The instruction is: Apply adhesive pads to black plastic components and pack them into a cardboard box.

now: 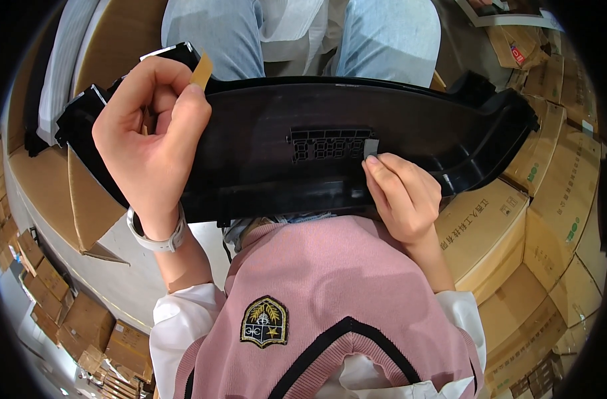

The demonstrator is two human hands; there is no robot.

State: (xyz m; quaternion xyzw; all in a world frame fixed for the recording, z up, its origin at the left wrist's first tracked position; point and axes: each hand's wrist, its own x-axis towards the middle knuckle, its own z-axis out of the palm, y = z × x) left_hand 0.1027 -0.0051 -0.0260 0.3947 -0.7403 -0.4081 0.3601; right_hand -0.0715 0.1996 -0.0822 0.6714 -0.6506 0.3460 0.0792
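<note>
Black panel (250, 126) lies across the person's lap, by the look of it, crosswise between torso and the jeans-clad knees (390, 46). Long curved moulding, raised ends; block of digit-shaped openings (320, 147) a bit right of its middle. Grey patch (370, 147) sits at the right end of that block, overlapping it.

Right hand (406, 196): grip pinched, thumb and index fingertips together at the patch's lower edge. Can't tell if the patch is stuck down or just held there. Left hand (154, 126), over the panel's left part: grip pinches a yellow strip (202, 70) between thumb and index, strip pointing up and away; other fingers curled in.

Handling, all judged by eye: panel looks like plastic, stiff, light for its length, glossy so likely slippery and easy to scratch or smudge. Thin bars between digit openings look like the fragile bit, no hard pushing there. Best hold: the thick edges or the raised ends, one hand each side, off the openings. Patch looks thin, very light, maybe bendy; take by an edge, fingertips only. Strip looks papery, flexible, prone to creasing; a pinch at one end is enough.
</note>
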